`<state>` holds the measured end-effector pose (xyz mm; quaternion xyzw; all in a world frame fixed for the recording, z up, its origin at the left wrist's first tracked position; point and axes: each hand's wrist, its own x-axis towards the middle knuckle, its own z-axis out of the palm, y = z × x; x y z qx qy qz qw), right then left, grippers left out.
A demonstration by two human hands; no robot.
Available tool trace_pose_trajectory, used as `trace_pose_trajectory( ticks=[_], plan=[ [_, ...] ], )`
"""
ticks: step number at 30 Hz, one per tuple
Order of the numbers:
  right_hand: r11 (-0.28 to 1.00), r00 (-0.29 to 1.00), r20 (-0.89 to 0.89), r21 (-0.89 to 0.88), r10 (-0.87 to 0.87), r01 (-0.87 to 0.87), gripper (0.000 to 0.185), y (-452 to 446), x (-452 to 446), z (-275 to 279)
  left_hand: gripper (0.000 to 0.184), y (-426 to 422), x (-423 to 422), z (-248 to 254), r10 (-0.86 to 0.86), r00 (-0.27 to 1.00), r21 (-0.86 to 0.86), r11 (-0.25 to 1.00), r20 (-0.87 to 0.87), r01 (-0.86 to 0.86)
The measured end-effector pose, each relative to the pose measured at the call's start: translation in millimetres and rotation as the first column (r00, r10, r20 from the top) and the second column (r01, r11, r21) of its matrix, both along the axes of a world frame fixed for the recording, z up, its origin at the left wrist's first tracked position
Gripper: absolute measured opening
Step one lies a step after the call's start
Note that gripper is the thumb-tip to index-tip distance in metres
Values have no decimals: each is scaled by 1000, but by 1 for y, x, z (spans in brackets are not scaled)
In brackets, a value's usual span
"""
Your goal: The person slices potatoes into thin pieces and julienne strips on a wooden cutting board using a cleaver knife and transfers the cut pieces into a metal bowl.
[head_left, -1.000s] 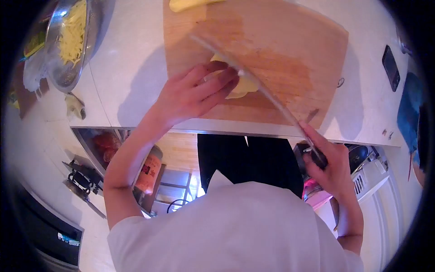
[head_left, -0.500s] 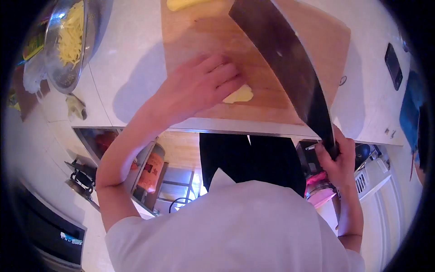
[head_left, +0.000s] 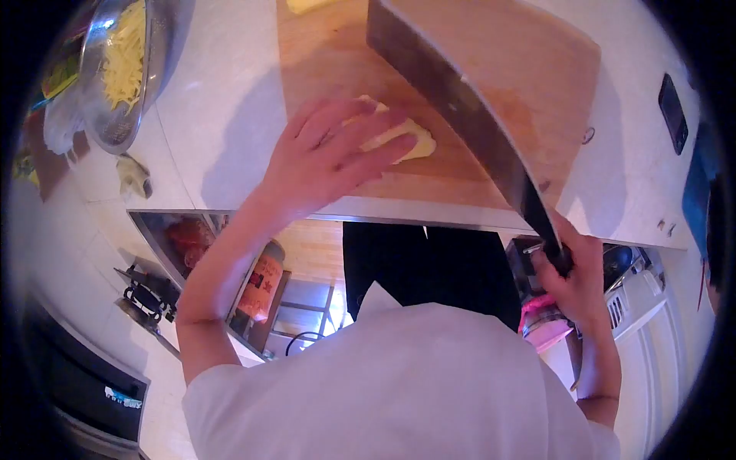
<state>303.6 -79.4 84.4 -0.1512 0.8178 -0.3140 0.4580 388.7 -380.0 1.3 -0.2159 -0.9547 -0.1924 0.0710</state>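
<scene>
On the wooden cutting board (head_left: 537,84) lie pale yellow slices, apparently potato (head_left: 422,144), near the front edge. My left hand (head_left: 318,157) rests over them with its fingers spread, partly covering them. In my right hand (head_left: 581,268) is the handle of a wide-bladed cleaver (head_left: 460,100). Its long dark blade slants up and left across the board, to the right of the slices. Whether the edge touches the wood I cannot tell. Another pale yellow piece (head_left: 310,4) sits at the board's far left, cut off by the frame.
A metal bowl (head_left: 153,69) holding yellow strips stands at the upper left, with a small pale scrap (head_left: 134,178) below it. Right of the board are a phone (head_left: 673,113) and a small ring (head_left: 588,136). Below the counter edge, an open drawer (head_left: 249,295) shows at left.
My left hand's fingers have spread from a curled pose, and more of the potato slices shows. The cleaver's blade has swung left and looks lower over the board.
</scene>
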Motion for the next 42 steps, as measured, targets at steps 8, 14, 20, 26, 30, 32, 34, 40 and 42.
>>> trace_pose_trajectory(
  ticks=[8, 14, 20, 26, 30, 32, 34, 40, 42],
  plan=[
    [989, 991, -35, -71, 128, -130, 57, -13, 1, 3, 37, 11, 23, -19, 141, 977, 137, 983, -158, -120],
    [989, 990, -52, -62, 131, -134, 60, -10, 4, 3, 38, 13, 20, -20, 162, 977, 161, 977, -136, -140],
    [989, 989, -67, -57, 135, -139, 66, -17, 9, 32, 35, 8, 18, -13, 133, 980, 143, 983, -148, -112],
    [981, 978, -96, -34, 186, -190, 66, -15, 12, 30, 31, -1, 28, -21, 63, 998, 276, 959, 5, -62],
    [994, 990, -89, 30, 106, -104, 61, -15, 9, 27, 36, 3, 5, -7, 58, 998, 195, 979, -31, -51],
    [996, 990, -115, 39, 87, -83, 57, -13, 6, 25, 39, 3, -4, 1, 88, 986, 196, 974, 142, -115],
    [997, 989, -135, 41, 65, -60, 55, -11, 5, 22, 37, 5, -9, 0, 108, 978, 141, 981, 181, -135],
    [998, 988, -151, 56, 21, -13, 53, -8, 7, 21, 31, 2, -3, -10, 13, 992, 160, 987, 127, -34],
    [1000, 987, -163, 30, 8, -3, 54, -5, 10, 17, 30, 0, -2, -11, -51, 996, 138, 990, 73, 41]
  ],
)
